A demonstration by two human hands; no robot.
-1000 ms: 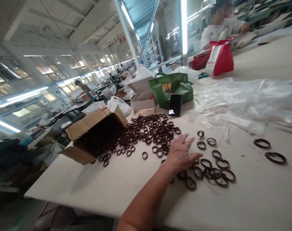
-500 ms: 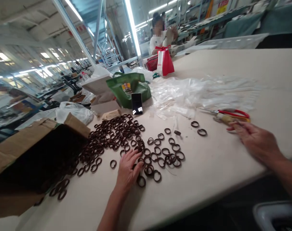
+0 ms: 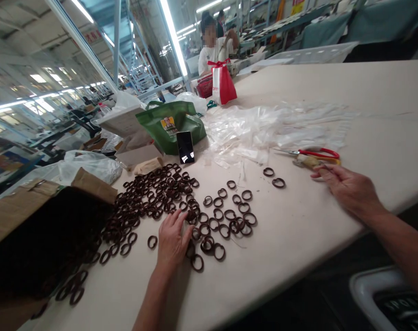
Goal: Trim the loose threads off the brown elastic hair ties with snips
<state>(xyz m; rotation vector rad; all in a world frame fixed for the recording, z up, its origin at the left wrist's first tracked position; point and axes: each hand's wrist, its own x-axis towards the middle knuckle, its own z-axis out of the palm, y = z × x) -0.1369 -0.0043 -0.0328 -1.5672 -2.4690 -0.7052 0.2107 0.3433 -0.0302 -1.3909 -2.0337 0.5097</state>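
Several dark brown hair-tie rings (image 3: pixel 160 195) lie spread over the pale table (image 3: pixel 298 239), spilling from a tipped cardboard box (image 3: pixel 40 220) at the left. My left hand (image 3: pixel 172 240) rests flat on the table among the nearest rings, fingers stretched out and touching a few. My right hand (image 3: pixel 350 189) lies open near the table's right edge, fingertips just short of red-handled scissors (image 3: pixel 315 154) and a small tan object (image 3: pixel 308 161). Two rings (image 3: pixel 273 177) sit apart between the hands.
A heap of clear plastic bags (image 3: pixel 274 126) lies behind the rings. A black phone (image 3: pixel 185 147) leans on a green bag (image 3: pixel 171 124). Farther back stand a red-and-white bag (image 3: pixel 223 82) and a seated person in white (image 3: pixel 212 46). A grey bin (image 3: pixel 384 299) sits below the table edge.
The view has swung right over the second. My left hand stayed on the rings; my right hand came into view and slid slightly left toward the scissors.
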